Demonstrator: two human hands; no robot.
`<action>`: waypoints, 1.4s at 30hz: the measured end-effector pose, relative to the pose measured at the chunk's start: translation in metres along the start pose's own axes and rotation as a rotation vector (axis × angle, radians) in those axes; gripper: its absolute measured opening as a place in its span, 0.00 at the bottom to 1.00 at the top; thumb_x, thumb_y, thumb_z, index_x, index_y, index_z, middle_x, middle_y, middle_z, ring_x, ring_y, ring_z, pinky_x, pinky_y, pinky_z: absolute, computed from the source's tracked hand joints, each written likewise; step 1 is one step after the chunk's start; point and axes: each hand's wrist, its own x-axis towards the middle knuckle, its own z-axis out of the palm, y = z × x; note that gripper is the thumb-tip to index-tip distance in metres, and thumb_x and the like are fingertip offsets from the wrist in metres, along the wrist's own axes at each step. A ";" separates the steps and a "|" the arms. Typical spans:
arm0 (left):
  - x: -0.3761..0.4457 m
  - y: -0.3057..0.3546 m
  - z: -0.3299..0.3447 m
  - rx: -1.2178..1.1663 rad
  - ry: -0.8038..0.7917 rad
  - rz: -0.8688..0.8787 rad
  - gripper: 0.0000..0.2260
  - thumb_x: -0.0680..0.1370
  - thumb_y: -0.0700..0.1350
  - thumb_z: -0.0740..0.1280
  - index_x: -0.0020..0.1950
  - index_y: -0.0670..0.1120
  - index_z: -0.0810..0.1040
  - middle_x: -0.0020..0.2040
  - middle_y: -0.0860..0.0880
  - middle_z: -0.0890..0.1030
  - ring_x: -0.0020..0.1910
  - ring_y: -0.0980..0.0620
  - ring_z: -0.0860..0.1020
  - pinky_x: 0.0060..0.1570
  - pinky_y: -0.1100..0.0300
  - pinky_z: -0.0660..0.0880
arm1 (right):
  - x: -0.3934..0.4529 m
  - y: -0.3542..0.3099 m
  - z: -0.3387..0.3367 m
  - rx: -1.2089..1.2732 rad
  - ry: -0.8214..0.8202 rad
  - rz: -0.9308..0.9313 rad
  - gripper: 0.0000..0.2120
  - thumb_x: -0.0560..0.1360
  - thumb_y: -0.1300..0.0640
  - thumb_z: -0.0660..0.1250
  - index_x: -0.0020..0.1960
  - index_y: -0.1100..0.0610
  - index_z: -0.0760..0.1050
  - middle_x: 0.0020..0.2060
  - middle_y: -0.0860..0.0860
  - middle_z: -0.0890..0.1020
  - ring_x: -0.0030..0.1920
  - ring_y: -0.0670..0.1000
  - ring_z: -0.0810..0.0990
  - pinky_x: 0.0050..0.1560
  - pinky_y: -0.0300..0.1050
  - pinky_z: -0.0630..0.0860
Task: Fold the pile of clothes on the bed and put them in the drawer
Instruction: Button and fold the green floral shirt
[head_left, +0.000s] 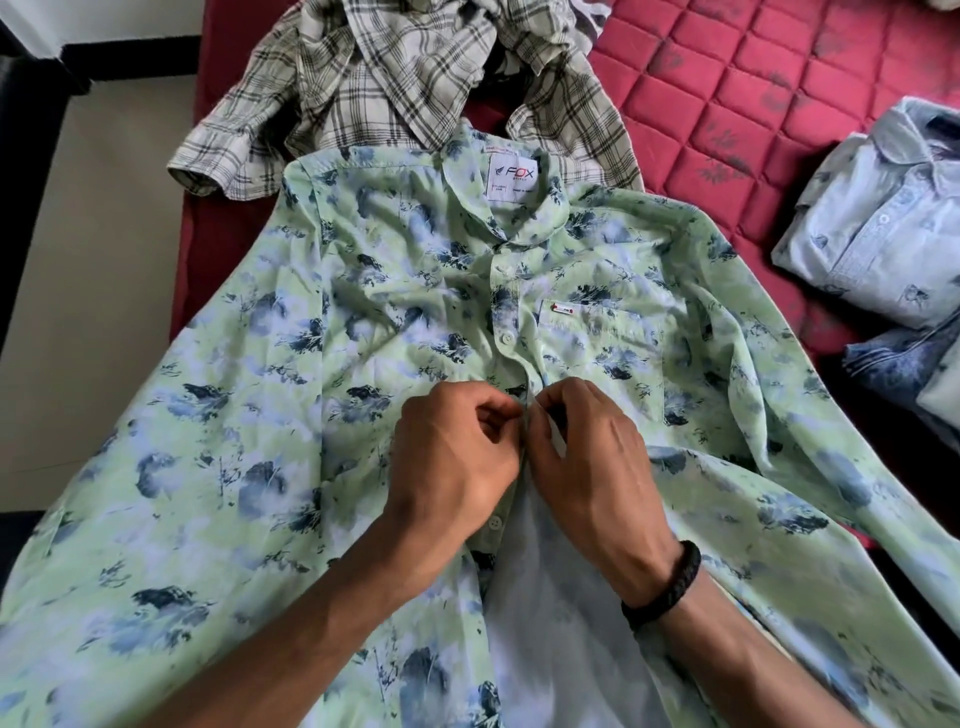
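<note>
A light green shirt with blue leaf prints (291, 395) lies spread face up on the red quilted bed (737, 78), collar away from me. Its two top buttons are fastened; below my hands the front lies open. My left hand (457, 457) pinches the left edge of the button placket at mid-chest. Directly opposite, my right hand (587, 457), a black braided band on its wrist, pinches the right edge. The fingertips of both hands meet at the placket.
A crumpled grey plaid shirt (363, 88) lies beyond the collar. Folded pale blue shirts (878, 223) and a darker blue folded garment (904, 364) sit at the right on the bed. The bed's left edge borders a pale floor (98, 260).
</note>
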 end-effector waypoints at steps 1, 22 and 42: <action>-0.001 0.001 0.001 0.046 0.014 0.042 0.03 0.73 0.45 0.77 0.45 0.52 0.87 0.36 0.59 0.85 0.34 0.65 0.83 0.39 0.62 0.82 | -0.001 -0.001 0.000 -0.027 -0.003 -0.023 0.06 0.82 0.57 0.64 0.47 0.56 0.72 0.42 0.50 0.76 0.42 0.54 0.73 0.41 0.50 0.69; 0.004 -0.007 -0.004 -0.478 -0.155 -0.401 0.03 0.77 0.40 0.76 0.50 0.44 0.87 0.39 0.46 0.87 0.40 0.49 0.87 0.45 0.55 0.85 | 0.009 0.018 -0.009 0.590 -0.192 0.346 0.02 0.75 0.56 0.77 0.46 0.54 0.85 0.38 0.55 0.87 0.44 0.64 0.86 0.47 0.65 0.82; -0.002 -0.013 -0.002 -0.657 -0.051 -0.443 0.07 0.74 0.37 0.77 0.52 0.40 0.85 0.43 0.45 0.88 0.42 0.48 0.87 0.40 0.61 0.83 | 0.005 0.012 -0.009 0.377 -0.127 0.212 0.05 0.72 0.54 0.80 0.47 0.49 0.87 0.37 0.43 0.87 0.38 0.44 0.86 0.41 0.48 0.85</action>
